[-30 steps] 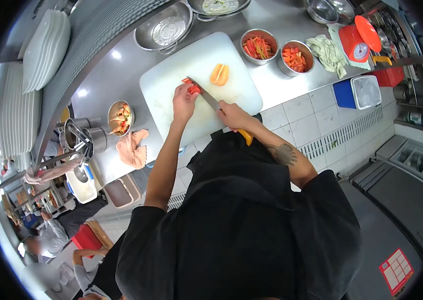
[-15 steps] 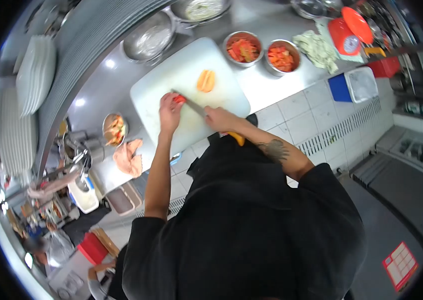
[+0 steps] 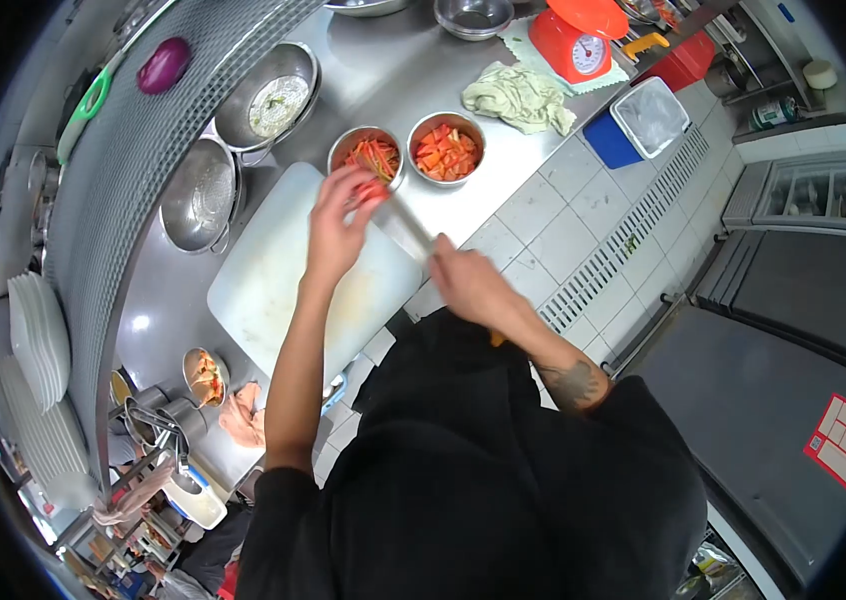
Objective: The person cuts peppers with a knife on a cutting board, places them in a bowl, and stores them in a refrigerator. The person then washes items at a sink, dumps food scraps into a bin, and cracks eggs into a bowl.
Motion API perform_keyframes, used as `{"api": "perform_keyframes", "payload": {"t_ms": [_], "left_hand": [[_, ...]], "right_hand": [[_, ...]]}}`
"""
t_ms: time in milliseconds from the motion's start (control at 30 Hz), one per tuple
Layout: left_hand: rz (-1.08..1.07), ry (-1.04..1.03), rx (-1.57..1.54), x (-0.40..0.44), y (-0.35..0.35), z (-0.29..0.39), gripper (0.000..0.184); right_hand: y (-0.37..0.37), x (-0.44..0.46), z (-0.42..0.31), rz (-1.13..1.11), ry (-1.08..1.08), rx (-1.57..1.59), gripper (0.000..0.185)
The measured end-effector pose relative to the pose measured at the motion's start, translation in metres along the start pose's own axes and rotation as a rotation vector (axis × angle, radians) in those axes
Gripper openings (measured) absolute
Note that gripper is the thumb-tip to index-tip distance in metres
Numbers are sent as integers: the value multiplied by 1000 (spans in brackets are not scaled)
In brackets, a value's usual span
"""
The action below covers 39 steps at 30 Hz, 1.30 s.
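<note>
My left hand [image 3: 337, 225] has its fingers curled round red pepper pieces [image 3: 371, 190], right at the near rim of a metal bowl of red strips [image 3: 367, 152]. My right hand [image 3: 468, 285] grips a knife [image 3: 406, 222] whose blurred blade points up toward those pieces. Just right of that bowl stands another metal bowl with chopped red-orange pieces [image 3: 446, 150]. The white cutting board [image 3: 273, 270] lies under my left forearm. The orange pepper piece is not visible; my left hand and arm cover part of the board.
Metal colanders [image 3: 201, 195] stand behind the board. A small bowl of scraps [image 3: 205, 378] and a pink cloth [image 3: 243, 415] lie at the left. A green cloth [image 3: 518, 97] and a red scale [image 3: 583, 50] are at the back right. A shelf overhangs the left side.
The view has swung to the right. Both hands, with the red pieces and the knife, have moved from over the board to the strips bowl.
</note>
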<state>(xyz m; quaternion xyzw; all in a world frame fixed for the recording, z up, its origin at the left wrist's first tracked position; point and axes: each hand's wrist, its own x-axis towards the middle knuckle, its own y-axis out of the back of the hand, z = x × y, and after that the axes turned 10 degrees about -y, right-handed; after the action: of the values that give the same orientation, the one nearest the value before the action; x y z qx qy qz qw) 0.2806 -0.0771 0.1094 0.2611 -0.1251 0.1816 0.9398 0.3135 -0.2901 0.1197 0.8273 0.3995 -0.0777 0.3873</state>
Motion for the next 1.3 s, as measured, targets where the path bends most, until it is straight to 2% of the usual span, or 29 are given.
{"api": "perform_keyframes", "payload": {"t_ms": [67,133,233,300,367,433,533,567,667,700,800,900,1000,1033,1133,1167,1300], "left_hand": [[-138,-55,-33,37,-39,-6,31],[-297,40,41,58,-69,-23,34],[-195,-106,141,53,-76,-19,32],[-90,-64,172,34,-51,-11,26],[28,128,256,5,-12,-33,23],[121,257,538,-34,28,-82,24],[61,508,630,-75,59,-113,27],[89,422,556,-87,58,-119,25],[135,600,305,-112,51,-130,21],[217,662,218,-110,47,-105,18],[308,686,193,-154,41,-94,19],[446,822,-88,-194,35,-72,22],[378,583,344,-212,34,-43,26],[369,615,288,-216,35,-40,27],[152,193,649,-218,42,-33,30],[93,237,556,-215,45,-32,33],[-83,89,612,-203,47,-41,35]], "right_hand": [[37,-9,19,115,-84,-21,21],[57,-11,47,221,-185,-70,20],[85,-25,72,331,-268,-70,19],[94,-36,81,358,-303,-40,18],[98,-42,80,362,-317,23,17],[93,-39,77,379,-233,82,17],[81,-24,59,346,-101,115,17],[77,-18,49,310,-63,113,17],[64,-3,17,204,102,51,17],[59,2,8,159,160,31,18],[37,8,-16,27,287,-77,20],[0,16,-24,-77,388,-113,22],[-37,25,-25,-91,404,-210,22],[-47,29,-22,-85,392,-260,22],[-72,42,-4,-164,240,-395,20],[-78,45,0,-173,222,-410,21],[-80,44,3,-217,155,-466,23]]}}
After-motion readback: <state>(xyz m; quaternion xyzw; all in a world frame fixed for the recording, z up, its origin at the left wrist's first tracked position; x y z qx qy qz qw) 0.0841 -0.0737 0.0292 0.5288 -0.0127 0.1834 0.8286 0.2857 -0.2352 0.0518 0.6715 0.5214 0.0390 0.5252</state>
